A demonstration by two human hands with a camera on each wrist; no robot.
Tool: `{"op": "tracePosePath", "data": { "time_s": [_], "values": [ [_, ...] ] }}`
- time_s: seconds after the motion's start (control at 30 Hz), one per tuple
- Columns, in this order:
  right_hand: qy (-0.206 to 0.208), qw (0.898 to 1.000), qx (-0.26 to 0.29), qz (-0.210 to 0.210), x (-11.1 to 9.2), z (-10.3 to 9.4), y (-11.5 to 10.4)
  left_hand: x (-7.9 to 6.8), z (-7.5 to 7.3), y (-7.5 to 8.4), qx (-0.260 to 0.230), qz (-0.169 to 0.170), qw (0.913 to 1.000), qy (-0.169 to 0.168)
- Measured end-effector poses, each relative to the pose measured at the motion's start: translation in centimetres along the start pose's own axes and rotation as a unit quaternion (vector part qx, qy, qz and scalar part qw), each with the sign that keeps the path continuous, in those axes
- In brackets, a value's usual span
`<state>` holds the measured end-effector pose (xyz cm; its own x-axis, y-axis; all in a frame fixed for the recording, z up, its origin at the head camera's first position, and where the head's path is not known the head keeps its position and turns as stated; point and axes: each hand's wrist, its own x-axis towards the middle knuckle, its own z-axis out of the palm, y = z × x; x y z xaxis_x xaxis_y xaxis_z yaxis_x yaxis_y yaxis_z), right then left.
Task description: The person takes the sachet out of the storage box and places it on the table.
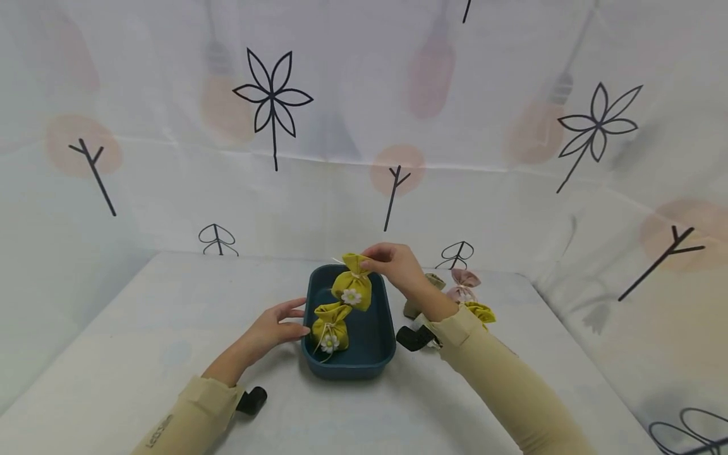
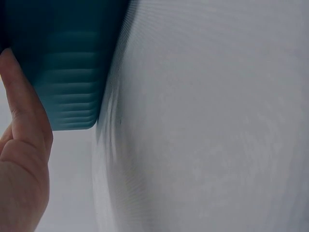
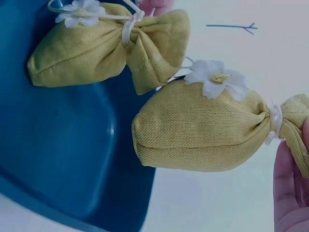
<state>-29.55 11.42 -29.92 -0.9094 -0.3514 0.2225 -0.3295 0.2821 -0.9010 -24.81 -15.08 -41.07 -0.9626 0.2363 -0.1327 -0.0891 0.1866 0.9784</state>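
Note:
My right hand pinches a yellow cloth pouch by its gathered neck, above the blue plastic basin. That pouch has a white fabric flower and a white drawstring; it hangs closed end down. A second yellow pouch with a white flower sits inside the basin at its left side. My left hand touches the basin's left wall from outside, thumb near the rim. In the left wrist view its fingers lie fairly straight along the ribbed wall.
Right of the basin, partly behind my right forearm, are a pink pouch, a dull green pouch and another yellow pouch. All stand on a white-covered table. A printed white curtain rises behind it.

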Motion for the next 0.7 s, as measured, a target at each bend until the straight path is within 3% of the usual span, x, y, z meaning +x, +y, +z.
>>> {"op": "tracePosePath", "data": {
  "time_s": [0.7],
  "values": [
    [0.038, 0.999, -0.008, 0.025, -4.8, -3.1, -0.2, -0.1, 0.1, -0.3, -0.001, 0.007, 1.0000, 0.003]
  ]
}}
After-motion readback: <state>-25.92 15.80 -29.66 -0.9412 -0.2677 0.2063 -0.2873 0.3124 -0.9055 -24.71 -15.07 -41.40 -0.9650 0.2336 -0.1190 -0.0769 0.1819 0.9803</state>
